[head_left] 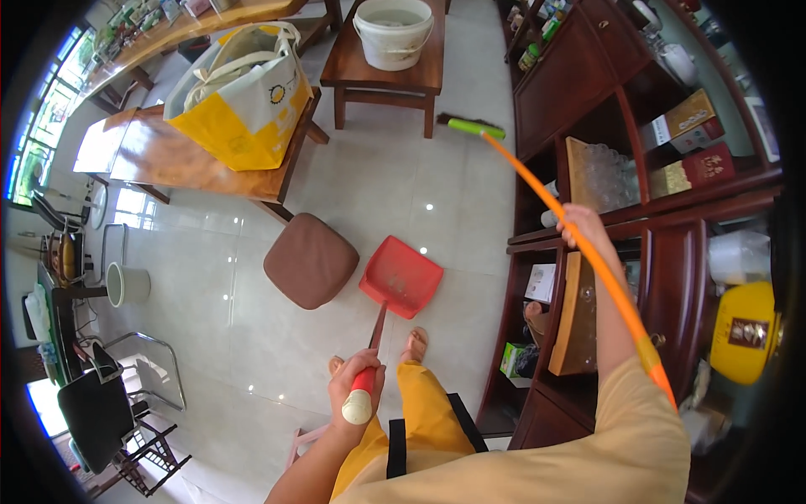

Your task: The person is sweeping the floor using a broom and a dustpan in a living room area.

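Observation:
My left hand point(356, 380) is closed around the red grip of a long-handled dustpan. The red pan point(406, 273) rests on the floor in front of my feet, with some grey dust or marks inside it. On the right, my right hand point(582, 225) is wrapped round the orange handle of a broom point(537, 186), held out along the cabinet. The broom's green head with dark bristles point(477, 128) is at the far end, close to the cabinet base and a bench leg. A brown cushioned stool point(311, 260) is just left of the pan.
Dark wooden cabinets point(579, 76) line the right side. Ahead are a wooden bench point(201, 172) bearing a yellow and white bag point(252, 109), and a low table point(382, 86) with a white bucket point(393, 38). A bin point(128, 285) and black chair point(96, 412) stand left.

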Tool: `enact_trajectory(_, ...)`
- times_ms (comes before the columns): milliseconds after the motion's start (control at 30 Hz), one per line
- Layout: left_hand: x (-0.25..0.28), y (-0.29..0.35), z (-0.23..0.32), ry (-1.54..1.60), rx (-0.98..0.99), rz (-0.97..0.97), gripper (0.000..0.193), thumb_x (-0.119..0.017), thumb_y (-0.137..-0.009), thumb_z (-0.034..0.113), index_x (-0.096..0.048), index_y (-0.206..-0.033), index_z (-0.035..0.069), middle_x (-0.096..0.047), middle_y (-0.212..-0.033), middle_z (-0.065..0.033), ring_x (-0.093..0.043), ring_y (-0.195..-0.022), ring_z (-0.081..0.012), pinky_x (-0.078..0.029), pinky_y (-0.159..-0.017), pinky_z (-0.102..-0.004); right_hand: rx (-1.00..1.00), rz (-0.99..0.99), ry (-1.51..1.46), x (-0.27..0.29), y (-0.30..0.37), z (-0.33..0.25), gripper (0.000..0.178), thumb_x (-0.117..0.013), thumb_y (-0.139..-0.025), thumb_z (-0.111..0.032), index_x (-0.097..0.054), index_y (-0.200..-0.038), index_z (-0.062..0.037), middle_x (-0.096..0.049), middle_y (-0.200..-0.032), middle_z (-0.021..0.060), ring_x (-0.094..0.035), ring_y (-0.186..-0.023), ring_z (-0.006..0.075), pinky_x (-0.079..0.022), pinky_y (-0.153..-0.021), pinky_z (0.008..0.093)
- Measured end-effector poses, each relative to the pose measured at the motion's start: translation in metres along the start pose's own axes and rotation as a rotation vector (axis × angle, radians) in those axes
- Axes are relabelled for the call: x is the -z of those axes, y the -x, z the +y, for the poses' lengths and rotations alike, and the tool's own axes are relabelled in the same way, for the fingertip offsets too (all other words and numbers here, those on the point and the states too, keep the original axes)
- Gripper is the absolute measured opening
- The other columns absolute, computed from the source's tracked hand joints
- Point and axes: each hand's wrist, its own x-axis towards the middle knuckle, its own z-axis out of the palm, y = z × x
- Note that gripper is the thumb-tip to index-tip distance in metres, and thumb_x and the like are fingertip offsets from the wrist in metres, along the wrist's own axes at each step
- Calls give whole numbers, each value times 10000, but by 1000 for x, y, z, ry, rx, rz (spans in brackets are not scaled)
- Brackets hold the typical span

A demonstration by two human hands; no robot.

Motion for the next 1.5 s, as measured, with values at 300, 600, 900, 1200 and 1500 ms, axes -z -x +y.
enact_trajectory(300, -25, -81, -7, 34, 26, -37, 157, -626, -704, -84, -552, -809, 5, -618, -955, -142, -599, -879, -197, -463, -775, -278, -171, 105, -20, 2, -120, 19, 139, -456, -832, -156, -486, -789, -28, -506, -634, 48, -448, -441, 62, -364, -333, 167)
enact_trajectory(600, -1, -162, 11, -41, -13, -125, 167, -637, -694, -61, -558, -814, 25, -644, -888, -56, -605, -805, -171, -468, -741, -265, -275, 100, -230, 12, -23, 60, 170, -474, -816, -107, -486, -967, -32, -540, -710, 97, -460, -443, 111, -370, -340, 220)
enact_trajectory(900, 21, -232, 0, -106, 17, -275, 106, -606, -732, 2, -567, -822, 42, -611, -807, -42, -568, -746, -152, -454, -713, -257, -351, 255, -442, -63, 93, 72, 265, -445, -823, -97, -507, -1069, -17, -530, -736, 74, -456, -461, 101, -368, -359, 200)
enact_trajectory(1200, 15, -264, 34, -317, 93, -415, 165, -618, -744, 108, -578, -904, 116, -620, -913, -116, -574, -873, -335, -471, -734, -404, -464, 271, -781, -201, 201, 47, 271, -438, -836, -88, -487, -1093, -19, -514, -743, 63, -445, -460, 83, -327, -347, 176)
enact_trajectory(1500, 29, -289, 44, -309, 169, -530, 172, -509, -794, 92, -577, -951, 106, -628, -913, -120, -584, -871, -317, -468, -726, -387, -439, 343, -742, -258, 290, -34, 378, -388, -847, -48, -427, -1207, 62, -554, -783, 102, -454, -414, 70, -306, -328, 187)
